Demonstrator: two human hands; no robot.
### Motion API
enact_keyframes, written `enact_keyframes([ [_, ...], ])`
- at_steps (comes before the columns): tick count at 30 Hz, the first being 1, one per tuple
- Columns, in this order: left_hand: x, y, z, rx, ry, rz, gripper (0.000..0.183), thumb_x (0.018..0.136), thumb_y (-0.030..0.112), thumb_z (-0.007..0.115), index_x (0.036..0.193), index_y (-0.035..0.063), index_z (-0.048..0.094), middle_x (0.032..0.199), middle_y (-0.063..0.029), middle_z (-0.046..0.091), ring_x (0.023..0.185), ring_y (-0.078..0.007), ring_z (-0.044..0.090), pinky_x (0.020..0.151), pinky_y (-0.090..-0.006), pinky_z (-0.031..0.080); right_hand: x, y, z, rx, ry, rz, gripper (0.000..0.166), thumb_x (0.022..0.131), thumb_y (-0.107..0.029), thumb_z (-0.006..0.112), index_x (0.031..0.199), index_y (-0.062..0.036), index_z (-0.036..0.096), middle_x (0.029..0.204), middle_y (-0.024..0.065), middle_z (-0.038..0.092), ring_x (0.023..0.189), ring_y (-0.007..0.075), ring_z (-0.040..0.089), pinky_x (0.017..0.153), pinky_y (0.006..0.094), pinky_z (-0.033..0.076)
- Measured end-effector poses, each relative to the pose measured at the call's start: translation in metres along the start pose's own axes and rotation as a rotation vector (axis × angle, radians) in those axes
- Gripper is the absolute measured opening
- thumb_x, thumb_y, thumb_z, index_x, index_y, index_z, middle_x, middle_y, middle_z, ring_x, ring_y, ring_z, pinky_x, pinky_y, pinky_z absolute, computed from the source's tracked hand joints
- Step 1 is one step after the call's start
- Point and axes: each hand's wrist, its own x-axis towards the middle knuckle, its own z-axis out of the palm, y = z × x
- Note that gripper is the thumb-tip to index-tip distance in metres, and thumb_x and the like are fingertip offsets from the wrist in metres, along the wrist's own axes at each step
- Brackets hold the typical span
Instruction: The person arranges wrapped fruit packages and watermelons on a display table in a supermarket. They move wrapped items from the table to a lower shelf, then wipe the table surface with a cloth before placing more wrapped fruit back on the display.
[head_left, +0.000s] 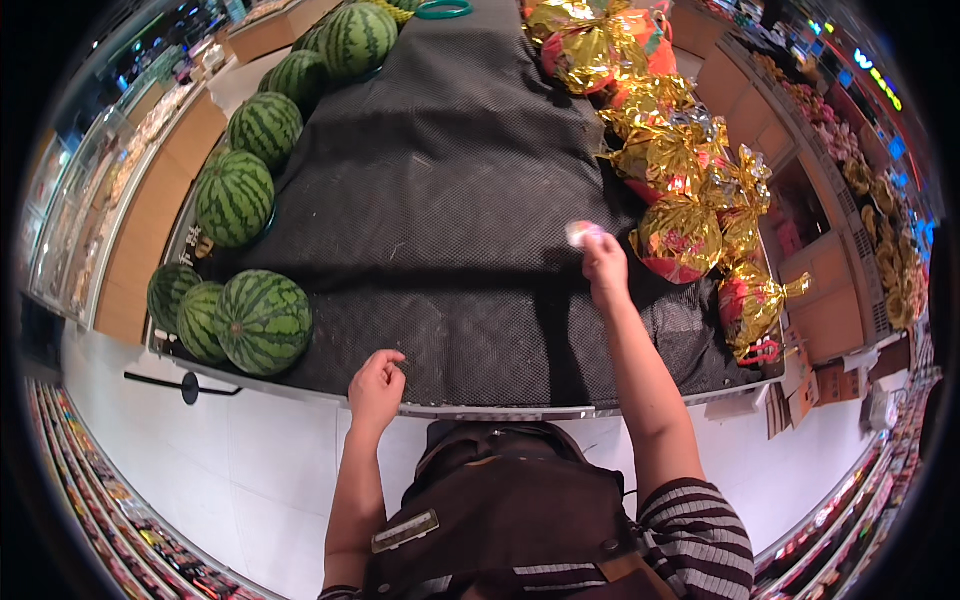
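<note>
My right hand (606, 270) is raised over the right half of a display table, pinching a small shiny pink-and-white object (583, 234); blur hides what exactly it is. My left hand (377, 386) hovers at the table's front edge with its fingers curled in and nothing visible in them. Black mesh matting (465, 202) covers the table between the hands and beyond. Nearest my left hand is a striped watermelon (263, 322) at the front left corner. A gold-foil-wrapped round bundle (679, 240) with red at its base sits just right of my right hand.
Several more watermelons (235, 199) line the left side. Several gold-foil bundles (656, 154) crowd the right side. A green ring (444, 9) lies at the far end. A metal rim (495, 412) runs along the front. Cardboard boxes (836, 382) stand at the right.
</note>
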Motion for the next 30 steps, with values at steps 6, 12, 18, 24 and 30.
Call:
enact_keyframes([
  [6,0.002,0.006,0.009,0.219,0.002,0.087,0.015,0.076,0.013,0.054,0.090,0.0128,0.061,0.086,-0.0052,0.063,0.071,-0.0289,0.061,0.062,-0.0415,0.048,-0.016,-0.040,0.081,0.460,-0.241,0.448,0.016,0.088,-0.023,0.061,0.101,-0.0151,0.056,0.056,-0.0080,0.034,0.044,0.0036,0.031,0.040,0.0193,0.024],
  [12,0.003,0.007,0.004,0.225,-0.025,0.124,0.015,0.076,0.014,0.054,0.090,0.0132,0.060,0.086,-0.0049,0.063,0.071,-0.0301,0.062,0.062,-0.0433,0.050,0.004,0.001,0.251,-0.549,-0.476,0.065,0.023,0.080,-0.022,0.067,0.087,0.0000,0.061,0.068,0.0038,0.058,0.057,0.0110,0.052,0.051,0.0264,0.042],
  [18,-0.001,0.004,0.003,0.150,0.128,0.137,0.014,0.073,0.010,0.056,0.085,0.0120,0.062,0.075,-0.0038,0.061,0.064,-0.0257,0.061,0.057,-0.0384,0.049,-0.002,0.035,0.280,-1.219,-0.529,-0.208,0.025,0.080,-0.031,0.062,0.091,-0.0094,0.064,0.085,0.0124,0.066,0.082,0.0324,0.063,0.071,0.0409,0.049],
  [24,0.001,0.004,0.005,0.136,0.165,0.236,0.011,0.073,0.009,0.056,0.083,0.0121,0.061,0.076,-0.0034,0.061,0.065,-0.0263,0.061,0.058,-0.0386,0.050,-0.009,0.038,0.247,-0.488,-0.354,-0.069,0.018,0.087,-0.029,0.057,0.086,-0.0107,0.057,0.064,0.0052,0.056,0.054,0.0218,0.053,0.053,0.0330,0.042],
  [30,-0.005,-0.004,-0.001,-0.063,0.303,0.277,0.015,0.074,0.004,0.057,0.088,0.0104,0.061,0.075,-0.0041,0.059,0.058,-0.0226,0.059,0.052,-0.0338,0.048,-0.045,-0.004,0.178,0.548,-0.496,0.597,0.021,0.087,-0.025,0.062,0.105,-0.0160,0.054,0.057,-0.0066,0.041,0.043,0.0046,0.032,0.045,0.0184,0.025],
])
